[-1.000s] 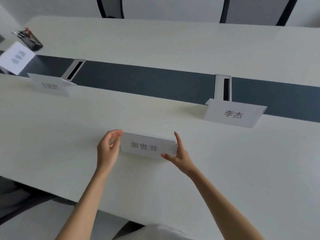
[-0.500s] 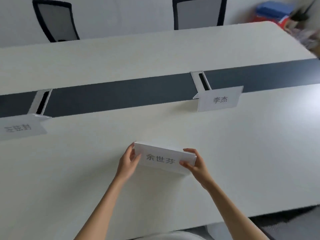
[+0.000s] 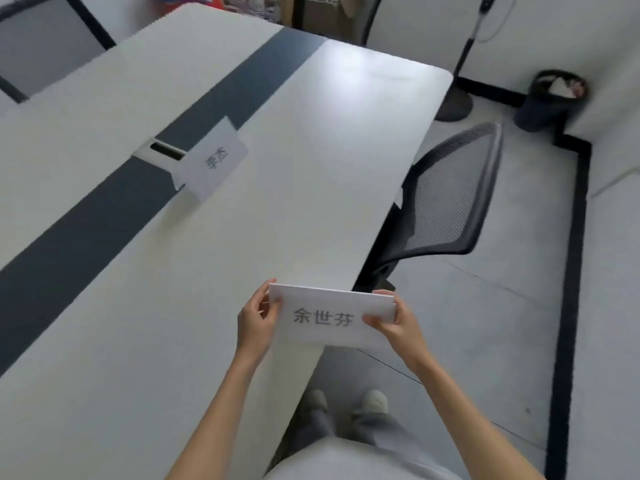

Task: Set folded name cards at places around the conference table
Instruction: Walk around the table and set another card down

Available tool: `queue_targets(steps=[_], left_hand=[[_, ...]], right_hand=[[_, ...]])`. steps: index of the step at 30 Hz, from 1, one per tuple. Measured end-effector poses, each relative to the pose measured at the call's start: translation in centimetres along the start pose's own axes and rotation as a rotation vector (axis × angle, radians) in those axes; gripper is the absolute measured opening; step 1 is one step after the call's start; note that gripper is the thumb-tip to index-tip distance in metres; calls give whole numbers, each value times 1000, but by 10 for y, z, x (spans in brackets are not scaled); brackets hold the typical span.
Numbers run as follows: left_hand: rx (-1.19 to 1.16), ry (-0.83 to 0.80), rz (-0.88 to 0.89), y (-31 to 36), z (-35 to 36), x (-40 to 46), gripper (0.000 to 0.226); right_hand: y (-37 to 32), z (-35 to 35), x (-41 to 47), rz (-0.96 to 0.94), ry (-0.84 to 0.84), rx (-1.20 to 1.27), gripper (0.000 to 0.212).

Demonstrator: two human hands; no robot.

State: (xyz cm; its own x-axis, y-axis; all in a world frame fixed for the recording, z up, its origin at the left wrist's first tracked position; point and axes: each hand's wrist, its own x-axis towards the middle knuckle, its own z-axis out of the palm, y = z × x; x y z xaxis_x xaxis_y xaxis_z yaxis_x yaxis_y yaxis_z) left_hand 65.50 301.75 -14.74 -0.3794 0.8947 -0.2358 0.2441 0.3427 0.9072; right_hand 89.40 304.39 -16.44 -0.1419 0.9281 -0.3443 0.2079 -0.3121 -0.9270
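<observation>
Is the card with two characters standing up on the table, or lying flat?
Standing. The card rests on its lower edge on the table, its printed face raised.

just the one head cam here, wide-angle, looking forward and steeply down from standing height past the near edge of the conference table [image 3: 311,174], tilted so the table runs off diagonally up-left, with the floor [image 3: 502,323] and the wearer's own shoes [image 3: 372,401] close below.
</observation>
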Motion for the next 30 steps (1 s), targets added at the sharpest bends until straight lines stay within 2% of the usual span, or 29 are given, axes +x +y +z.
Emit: queue_targets(steps=[8,13,17,21,30], left_hand=[[70,-423,124,63,154,-31,33],[124,-568,170,97,264,-61,27],[114,-588,106,119,336,-74,26],[71,-558,73,152,384,-63,28],[27,-469,48,225,517,50,29]], right_hand=[[37,-139,-83,119,442,221,37],[64,-234,-120,180,617,284,37],[72,-304,-117,189,648,246,37],[62,-367,-86,191,602,207,45],[31,-497,69,173,537,171,38]])
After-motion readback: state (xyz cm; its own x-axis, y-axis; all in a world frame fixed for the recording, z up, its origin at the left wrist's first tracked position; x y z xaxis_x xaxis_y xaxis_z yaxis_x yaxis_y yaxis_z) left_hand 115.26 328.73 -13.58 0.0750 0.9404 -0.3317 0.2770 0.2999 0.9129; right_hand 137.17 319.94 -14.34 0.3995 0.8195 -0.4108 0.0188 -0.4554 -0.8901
